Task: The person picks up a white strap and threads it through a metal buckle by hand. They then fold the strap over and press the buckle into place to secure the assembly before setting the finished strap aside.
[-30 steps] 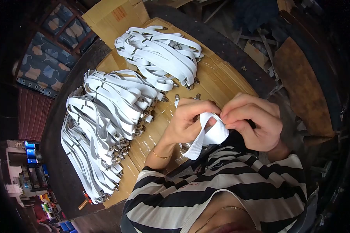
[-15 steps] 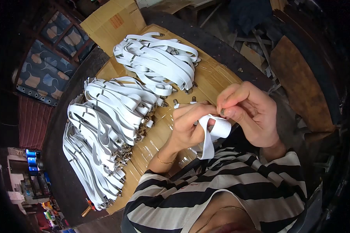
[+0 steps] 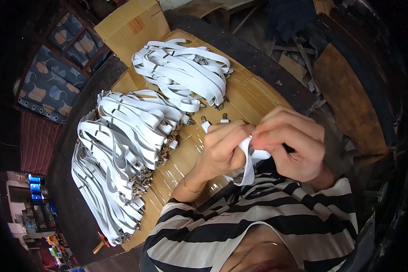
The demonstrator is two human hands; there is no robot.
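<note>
White elastic straps with metal clips lie in bundles on flattened cardboard [image 3: 190, 145]: one bundle [image 3: 181, 68] at the top, another [image 3: 131, 120] in the middle, more [image 3: 102, 181] at the lower left. My left hand [image 3: 224, 147] is closed around a white strap [image 3: 248, 167] that loops down from its fingers. Two metal clips [image 3: 214, 119] stick out above that hand. My right hand [image 3: 292, 145] pinches at the strap beside my left fingers; whatever small piece lies between its fingertips is hidden.
An open cardboard flap [image 3: 133, 27] stands at the top left of the dark table [image 3: 68, 181]. A tool with a wooden handle [image 3: 98, 247] lies at the table's lower left edge. Patterned fabric [image 3: 54, 77] hangs behind, and a brown sheet [image 3: 349, 99] leans at the right.
My right hand has closed in against the strap and my left fingers. The small metal piece seen earlier at its fingertips is now hidden.
</note>
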